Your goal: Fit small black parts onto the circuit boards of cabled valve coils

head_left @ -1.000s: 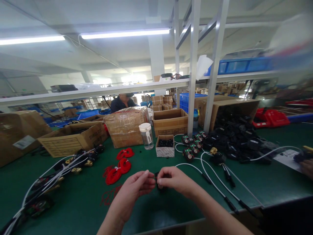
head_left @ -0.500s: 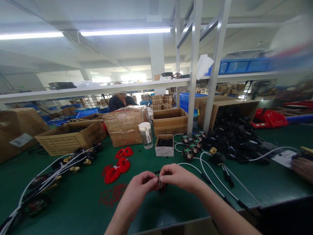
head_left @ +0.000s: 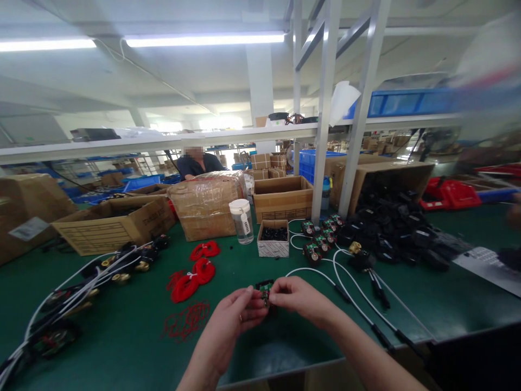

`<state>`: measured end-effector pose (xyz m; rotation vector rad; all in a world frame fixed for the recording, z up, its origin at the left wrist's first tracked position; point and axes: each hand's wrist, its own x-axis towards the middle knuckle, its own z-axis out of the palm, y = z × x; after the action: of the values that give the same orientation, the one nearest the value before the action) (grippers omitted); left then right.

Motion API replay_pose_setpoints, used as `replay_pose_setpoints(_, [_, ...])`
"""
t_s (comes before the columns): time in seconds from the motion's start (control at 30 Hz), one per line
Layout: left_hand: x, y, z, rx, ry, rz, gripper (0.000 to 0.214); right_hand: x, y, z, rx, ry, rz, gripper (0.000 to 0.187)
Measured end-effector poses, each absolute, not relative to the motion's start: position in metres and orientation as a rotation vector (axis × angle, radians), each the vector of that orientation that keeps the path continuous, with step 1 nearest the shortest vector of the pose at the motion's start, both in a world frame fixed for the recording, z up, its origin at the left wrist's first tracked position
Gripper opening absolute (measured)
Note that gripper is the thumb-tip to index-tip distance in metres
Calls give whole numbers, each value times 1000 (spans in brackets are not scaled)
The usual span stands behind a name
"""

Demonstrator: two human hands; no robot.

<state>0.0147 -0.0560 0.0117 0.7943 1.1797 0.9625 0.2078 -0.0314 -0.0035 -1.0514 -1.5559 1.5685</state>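
Between the fingertips: green circuit module. Left hand: fingers extended along its left edge, grip unclear. Right hand: thumb and forefinger pinched together at its right; pinched item indiscernible. Advisable: steady left support, light right-hand pressure. Left of fingers: loose red wires.

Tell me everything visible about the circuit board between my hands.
The circuit board is small and green-faced, its components too tiny to make out, with black along its far edge. Fingertips of the left hand and right hand meet its two sides; it is on or just above the green tabletop, I can't tell which.
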Motion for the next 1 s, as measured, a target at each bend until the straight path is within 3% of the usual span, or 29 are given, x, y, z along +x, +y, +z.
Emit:
replay_pose_setpoints(0.27, [15,-58,10,765,1164,949,36,210,-27,-12,-1114,-1578,1526,19])
replay_pose_setpoints(0.5, [12,-51,-5,1080,1266,952,27,209,-24,-17,-1132,-1586,1412,16])
replay_pose_setpoints(1.0, [12,-52,-11,1546,1536,912,26,212,-33,-18,-1253,-1788,970,6])
